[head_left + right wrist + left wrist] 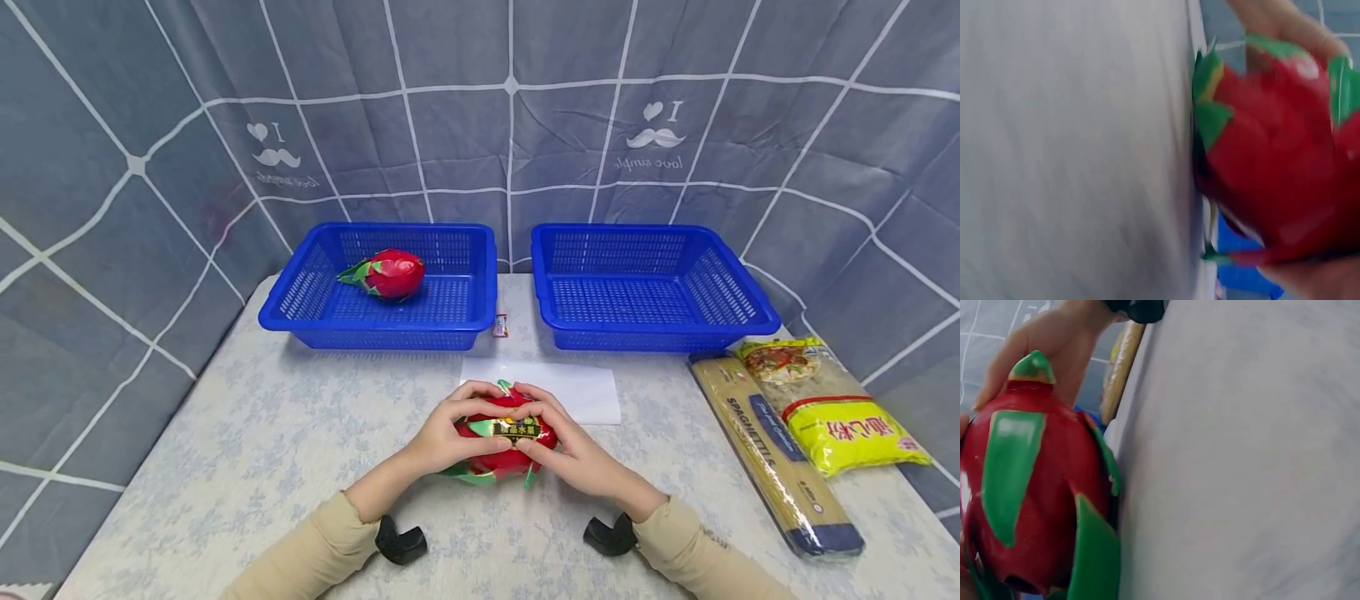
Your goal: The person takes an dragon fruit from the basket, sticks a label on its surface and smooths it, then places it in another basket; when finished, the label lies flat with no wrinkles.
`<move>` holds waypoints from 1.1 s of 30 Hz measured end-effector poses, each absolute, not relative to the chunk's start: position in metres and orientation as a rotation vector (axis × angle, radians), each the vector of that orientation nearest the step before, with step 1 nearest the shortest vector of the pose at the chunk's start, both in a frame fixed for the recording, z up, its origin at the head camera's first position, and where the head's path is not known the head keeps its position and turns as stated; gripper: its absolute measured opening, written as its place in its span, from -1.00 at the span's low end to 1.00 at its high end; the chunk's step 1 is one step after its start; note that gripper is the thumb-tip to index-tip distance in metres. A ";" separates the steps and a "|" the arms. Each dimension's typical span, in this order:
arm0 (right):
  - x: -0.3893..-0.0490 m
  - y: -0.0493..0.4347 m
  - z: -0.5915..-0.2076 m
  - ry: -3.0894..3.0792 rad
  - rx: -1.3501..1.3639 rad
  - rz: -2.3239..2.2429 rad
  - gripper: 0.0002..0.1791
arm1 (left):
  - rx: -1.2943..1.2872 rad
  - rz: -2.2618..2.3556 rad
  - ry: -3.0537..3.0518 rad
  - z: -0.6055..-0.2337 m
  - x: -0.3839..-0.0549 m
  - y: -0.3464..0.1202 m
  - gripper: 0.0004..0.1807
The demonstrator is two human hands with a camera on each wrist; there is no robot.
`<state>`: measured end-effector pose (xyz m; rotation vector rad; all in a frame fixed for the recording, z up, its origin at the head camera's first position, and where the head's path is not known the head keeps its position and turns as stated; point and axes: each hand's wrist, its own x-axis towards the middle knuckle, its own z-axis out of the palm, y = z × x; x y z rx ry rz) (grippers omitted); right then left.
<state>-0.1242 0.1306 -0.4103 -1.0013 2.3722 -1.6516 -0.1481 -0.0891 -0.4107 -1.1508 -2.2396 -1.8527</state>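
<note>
Both my hands hold a red dragon fruit with green leaf tips, near the middle of the table. The left hand curls round its left side, and the right hand grips its right side. A black and gold label faces up between the thumbs. From the left wrist, the fruit shows close to the tabletop, the right hand behind it. Its red skin fills much of the right wrist view. Whether it touches the table, I cannot tell.
A second dragon fruit lies in the left blue basket. To its right stands another blue basket. A small candy packet and white paper lie nearby. Spaghetti and a yellow noodle bag lie at right.
</note>
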 end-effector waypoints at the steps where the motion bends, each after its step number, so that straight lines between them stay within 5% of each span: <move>1: -0.126 0.133 -0.411 2.337 -1.006 -1.646 -0.69 | -1.159 -1.895 -2.246 -0.413 -0.151 -0.091 -0.65; 22: -0.143 0.144 -0.435 2.042 -1.062 -2.090 -0.71 | -1.157 -2.033 -2.231 -0.410 -0.154 -0.098 -0.89; 33: -0.129 0.136 -0.420 2.565 -1.020 -1.559 -0.56 | -1.258 -1.869 -2.168 -0.403 -0.145 -0.092 -0.78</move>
